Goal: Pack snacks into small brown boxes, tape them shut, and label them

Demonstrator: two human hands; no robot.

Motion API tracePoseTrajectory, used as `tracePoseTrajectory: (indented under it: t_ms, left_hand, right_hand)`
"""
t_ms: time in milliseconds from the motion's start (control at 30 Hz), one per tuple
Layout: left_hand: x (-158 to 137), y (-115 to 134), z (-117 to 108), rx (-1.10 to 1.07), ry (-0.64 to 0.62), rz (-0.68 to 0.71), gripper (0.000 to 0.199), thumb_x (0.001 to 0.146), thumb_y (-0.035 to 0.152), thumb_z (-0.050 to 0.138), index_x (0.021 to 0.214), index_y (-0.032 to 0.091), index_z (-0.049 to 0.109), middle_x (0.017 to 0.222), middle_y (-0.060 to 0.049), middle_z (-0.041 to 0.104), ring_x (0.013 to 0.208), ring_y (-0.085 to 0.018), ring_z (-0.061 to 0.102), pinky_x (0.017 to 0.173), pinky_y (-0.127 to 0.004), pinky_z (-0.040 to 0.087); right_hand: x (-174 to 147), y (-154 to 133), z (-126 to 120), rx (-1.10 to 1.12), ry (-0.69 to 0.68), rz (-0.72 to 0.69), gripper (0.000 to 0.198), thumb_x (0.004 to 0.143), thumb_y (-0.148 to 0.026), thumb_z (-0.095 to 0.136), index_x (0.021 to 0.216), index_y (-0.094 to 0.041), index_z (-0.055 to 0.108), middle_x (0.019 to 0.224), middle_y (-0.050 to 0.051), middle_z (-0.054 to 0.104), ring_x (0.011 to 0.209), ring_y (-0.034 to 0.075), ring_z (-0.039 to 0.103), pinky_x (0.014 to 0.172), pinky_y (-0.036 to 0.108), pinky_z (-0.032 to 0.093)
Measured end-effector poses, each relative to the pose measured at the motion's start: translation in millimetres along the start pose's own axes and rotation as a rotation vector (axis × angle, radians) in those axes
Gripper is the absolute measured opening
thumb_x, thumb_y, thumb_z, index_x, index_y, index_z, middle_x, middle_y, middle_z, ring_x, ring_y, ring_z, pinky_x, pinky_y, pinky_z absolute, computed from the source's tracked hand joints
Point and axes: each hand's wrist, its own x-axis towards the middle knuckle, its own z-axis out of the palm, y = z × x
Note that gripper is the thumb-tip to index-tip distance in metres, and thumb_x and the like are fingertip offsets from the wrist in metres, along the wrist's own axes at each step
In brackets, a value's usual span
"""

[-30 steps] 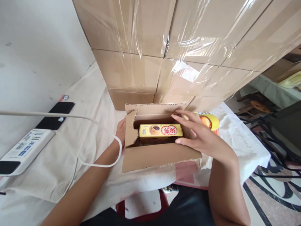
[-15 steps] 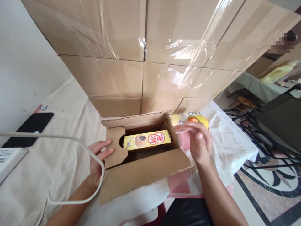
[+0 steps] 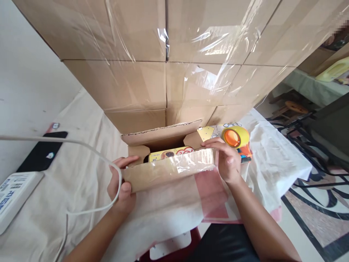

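Observation:
A small cardboard box (image 3: pixel 163 174) stands on the cloth-covered table, its top partly open. Inside lies a yellow printed carton (image 3: pixel 160 153), its near part hidden by the raised near flap (image 3: pixel 191 162), which has shiny clear tape along it. At the box's left end, my left hand (image 3: pixel 121 183) grips the near flap with the thumb and lays its fingers over the left end flap (image 3: pixel 139 153). My right hand (image 3: pixel 227 162) holds the right end, fingers on the right end flap (image 3: pixel 192 139) and palm against the near flap's end.
A yellow tape roll (image 3: pixel 236 137) in an orange dispenser lies just right of my right hand. Large film-wrapped cartons (image 3: pixel 131 83) rise behind the box. On the left are a black phone (image 3: pixel 43 153), a white power strip (image 3: pixel 19 196) and a white cable (image 3: pixel 81 145) crossing before my left hand.
The near flap has swung up and inward from lying outward. Both end flaps now fold in. My right hand has come onto the box, and my left thumb now presses the near flap.

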Motion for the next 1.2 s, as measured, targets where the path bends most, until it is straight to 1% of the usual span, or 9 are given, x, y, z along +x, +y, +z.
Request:
tracePoseTrajectory:
  t_ms: [133, 267, 367, 433, 500, 600, 700, 1067, 1200]
  left_hand:
    - [0, 15, 4, -0.253, 0.031, -0.088, 0.031, 0.090, 0.045, 0.057, 0.113, 0.027, 0.066, 0.143, -0.007, 0.058, 0.142, -0.033, 0.045, 0.117, -0.052, 0.037]
    - [7, 17, 0, -0.319, -0.051, -0.151, 0.055, 0.088, 0.046, 0.060, 0.141, 0.033, 0.054, 0.163, -0.006, 0.039, 0.154, -0.035, 0.029, 0.121, -0.055, 0.034]
    - [14, 14, -3, -0.312, -0.175, -0.127, 0.070, 0.089, 0.052, 0.058, 0.155, 0.039, 0.039, 0.166, -0.004, 0.033, 0.156, -0.036, 0.026, 0.122, -0.058, 0.035]
    - [17, 11, -5, -0.298, -0.203, -0.109, 0.075, 0.089, 0.053, 0.055, 0.159, 0.039, 0.030, 0.163, -0.006, 0.036, 0.153, -0.037, 0.031, 0.120, -0.059, 0.038]
    - [19, 8, -8, -0.219, -0.171, -0.068, 0.070, 0.090, 0.050, 0.052, 0.156, 0.035, 0.036, 0.152, -0.010, 0.047, 0.145, -0.037, 0.042, 0.118, -0.060, 0.038]
    - [22, 6, -15, 0.011, -0.184, 0.121, 0.038, 0.094, 0.041, 0.047, 0.124, 0.030, 0.069, 0.125, -0.009, 0.063, 0.132, -0.034, 0.049, 0.118, -0.061, 0.033]
    - [26, 6, -20, 0.151, -0.199, 0.290, 0.035, 0.097, 0.034, 0.042, 0.096, 0.030, 0.077, 0.109, -0.008, 0.068, 0.125, -0.033, 0.050, 0.112, -0.061, 0.035]
    - [24, -5, -14, 0.149, -0.172, 0.319, 0.047, 0.099, 0.041, 0.031, 0.116, 0.029, 0.073, 0.112, -0.009, 0.068, 0.119, -0.034, 0.054, 0.110, -0.060, 0.034]
    - [29, -4, -14, 0.165, -0.187, 0.320, 0.049, 0.099, 0.042, 0.029, 0.111, 0.028, 0.074, 0.110, -0.010, 0.067, 0.117, -0.034, 0.053, 0.109, -0.059, 0.035]
  right_hand:
    - [1, 3, 10, -0.131, -0.033, 0.055, 0.049, 0.095, -0.053, 0.049, 0.137, -0.027, 0.053, 0.122, 0.012, 0.062, 0.121, 0.030, 0.059, 0.101, 0.052, 0.051]
    - [6, 0, 17, -0.052, -0.135, 0.102, 0.064, 0.097, -0.052, 0.044, 0.157, -0.032, 0.033, 0.162, 0.010, 0.036, 0.152, 0.031, 0.034, 0.117, 0.053, 0.040]
    - [10, -3, 16, -0.017, -0.192, 0.171, 0.078, 0.096, -0.055, 0.046, 0.164, -0.034, 0.014, 0.172, 0.007, 0.021, 0.157, 0.031, 0.025, 0.119, 0.053, 0.038]
    - [11, -1, 14, -0.024, -0.191, 0.182, 0.083, 0.095, -0.055, 0.049, 0.165, -0.034, 0.009, 0.171, 0.008, 0.024, 0.156, 0.031, 0.028, 0.118, 0.053, 0.038]
    - [10, 3, 11, -0.053, -0.169, 0.136, 0.080, 0.096, -0.052, 0.047, 0.165, -0.034, 0.011, 0.164, 0.009, 0.038, 0.151, 0.030, 0.037, 0.117, 0.055, 0.038]
    - [11, 10, 8, -0.180, -0.130, -0.023, 0.067, 0.100, -0.052, 0.039, 0.163, -0.035, 0.024, 0.142, 0.008, 0.061, 0.141, 0.030, 0.046, 0.117, 0.059, 0.034]
    - [12, 13, 5, -0.322, -0.118, -0.101, 0.068, 0.101, -0.060, 0.032, 0.163, -0.032, 0.029, 0.127, 0.009, 0.069, 0.134, 0.033, 0.048, 0.114, 0.063, 0.034]
    - [11, 7, 4, -0.477, -0.159, -0.044, 0.074, 0.100, -0.066, 0.014, 0.163, -0.032, 0.030, 0.123, 0.009, 0.068, 0.124, 0.035, 0.052, 0.109, 0.062, 0.037]
    - [10, 5, 6, -0.454, -0.131, -0.052, 0.072, 0.102, -0.064, 0.013, 0.163, -0.031, 0.031, 0.121, 0.008, 0.067, 0.123, 0.033, 0.051, 0.110, 0.061, 0.036]
